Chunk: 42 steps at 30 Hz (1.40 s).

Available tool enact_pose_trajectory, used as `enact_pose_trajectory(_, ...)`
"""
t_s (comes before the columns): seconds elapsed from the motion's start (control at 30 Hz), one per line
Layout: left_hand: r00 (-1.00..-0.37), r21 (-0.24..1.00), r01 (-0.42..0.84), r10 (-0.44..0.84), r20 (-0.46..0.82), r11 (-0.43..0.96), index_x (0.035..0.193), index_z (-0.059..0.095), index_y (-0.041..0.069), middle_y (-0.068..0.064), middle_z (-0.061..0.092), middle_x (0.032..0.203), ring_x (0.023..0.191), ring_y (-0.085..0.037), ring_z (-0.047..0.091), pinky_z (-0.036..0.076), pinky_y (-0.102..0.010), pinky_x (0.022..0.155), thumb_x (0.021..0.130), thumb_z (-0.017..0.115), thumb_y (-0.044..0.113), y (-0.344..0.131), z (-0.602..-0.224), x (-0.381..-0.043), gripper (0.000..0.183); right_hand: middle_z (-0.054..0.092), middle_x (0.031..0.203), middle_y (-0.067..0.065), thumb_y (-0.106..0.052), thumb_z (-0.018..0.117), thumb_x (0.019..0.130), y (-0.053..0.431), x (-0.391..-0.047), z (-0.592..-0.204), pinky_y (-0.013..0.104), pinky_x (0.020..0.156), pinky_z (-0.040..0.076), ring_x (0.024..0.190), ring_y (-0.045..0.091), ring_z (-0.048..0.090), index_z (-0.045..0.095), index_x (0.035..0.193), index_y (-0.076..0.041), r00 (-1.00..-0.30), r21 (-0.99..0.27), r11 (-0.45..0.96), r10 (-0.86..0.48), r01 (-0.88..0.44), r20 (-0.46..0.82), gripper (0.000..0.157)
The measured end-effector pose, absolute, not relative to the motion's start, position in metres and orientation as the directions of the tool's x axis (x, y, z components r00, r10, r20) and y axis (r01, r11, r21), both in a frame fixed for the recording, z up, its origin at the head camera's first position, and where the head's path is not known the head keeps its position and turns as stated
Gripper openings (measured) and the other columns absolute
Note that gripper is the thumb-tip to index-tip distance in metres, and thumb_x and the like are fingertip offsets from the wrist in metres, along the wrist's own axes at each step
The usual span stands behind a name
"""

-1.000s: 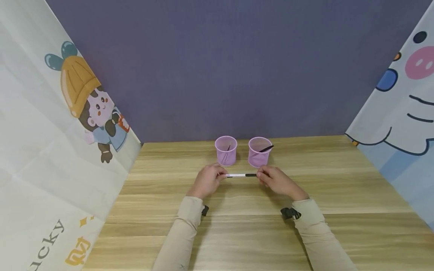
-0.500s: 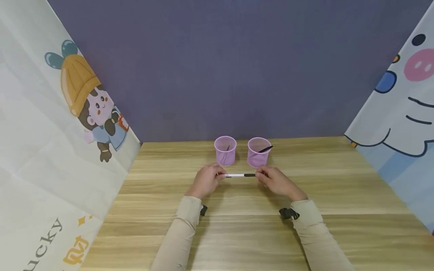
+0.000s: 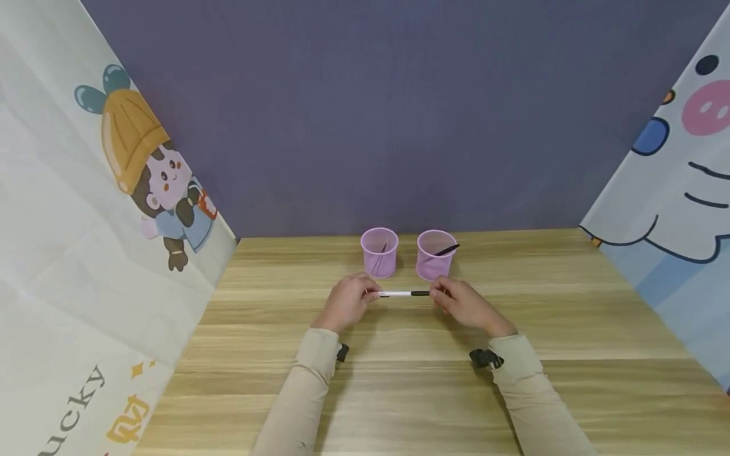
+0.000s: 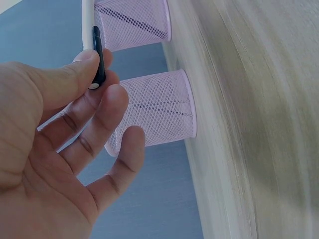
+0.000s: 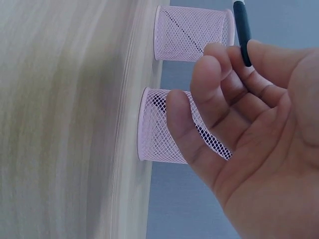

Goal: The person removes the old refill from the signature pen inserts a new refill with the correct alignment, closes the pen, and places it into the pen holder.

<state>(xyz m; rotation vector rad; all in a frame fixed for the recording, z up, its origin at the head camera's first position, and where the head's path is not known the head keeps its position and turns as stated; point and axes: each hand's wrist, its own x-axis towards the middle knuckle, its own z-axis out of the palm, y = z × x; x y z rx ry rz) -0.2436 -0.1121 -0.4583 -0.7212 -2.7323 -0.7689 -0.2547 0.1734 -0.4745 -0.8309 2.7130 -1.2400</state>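
A white pen with a black section at its right end is stretched level between both hands, in front of two pink mesh cups. My left hand pinches its left end between thumb and fingertips; the black clip shows there in the left wrist view. At the other end, the thumb and index finger of my right hand pinch the black section. Behind the left hand stands the left cup, with thin dark sticks inside. In the right cup leans a dark pen-like stick, its tip above the rim.
Both cups stand side by side on the wood-grain table, close to its back edge. A dark wall panel rises behind them. Printed cloths hang at the left and right sides.
The pen and both hands stay practically in place; only a slight shift of the whole head view is visible.
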Motion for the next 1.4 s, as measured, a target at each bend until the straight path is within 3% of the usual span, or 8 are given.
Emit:
enact_pose_trajectory(0.4,-0.866,0.439,0.499,0.404,0.296,0.747,0.098,0.079,0.01,-0.001,0.075,0.098,0.088,-0.018,0.069,0.056,-0.038,0.084,0.092,0.075,0.013,-0.1106,-0.4594,-0.2435,0.008,0.055,0.069,-0.001,-0.009,0.057,0.104,0.1747,-0.2512,-0.4781,0.024,0.058,0.046,0.062,0.006,0.052,0.059,0.095,-0.005,-0.86,-0.722,0.532,-0.479,-0.443,0.176,0.011)
enact_pose_trajectory(0.63,-0.868,0.448,0.495,0.4,0.294,0.745,0.098,0.079,0.01,-0.001,0.075,0.099,0.09,-0.019,0.07,0.056,-0.039,0.087,0.092,0.075,0.014,-0.1105,-0.464,-0.2433,0.009,0.062,0.076,0.008,-0.008,0.058,0.103,0.1765,-0.2503,-0.4796,0.024,0.06,0.05,0.065,0.008,0.056,0.061,0.102,0.001,-0.858,-0.736,0.518,-0.487,-0.437,0.167,0.009)
enact_pose_trajectory(0.93,-0.864,0.441,0.499,0.389,0.32,0.746,0.099,0.08,0.012,-0.001,0.076,0.101,0.09,-0.017,0.071,0.057,-0.038,0.085,0.092,0.075,0.014,-0.1086,-0.4636,-0.245,0.009,0.063,0.078,0.018,-0.009,0.061,0.102,0.1781,-0.2515,-0.4744,0.024,0.059,0.049,0.064,0.009,0.056,0.06,0.1,0.0,-0.851,-0.721,0.514,-0.485,-0.464,0.202,0.009)
enact_pose_trajectory(1.4,-0.869,0.443,0.491,0.387,0.308,0.75,0.099,0.079,0.01,-0.001,0.075,0.1,0.09,-0.019,0.07,0.057,-0.04,0.085,0.092,0.075,0.013,-0.1116,-0.4574,-0.2428,0.008,0.063,0.078,0.014,-0.004,0.062,0.1,0.175,-0.2531,-0.4718,0.024,0.058,0.049,0.065,0.007,0.055,0.06,0.103,0.001,-0.85,-0.719,0.518,-0.49,-0.462,0.193,0.006)
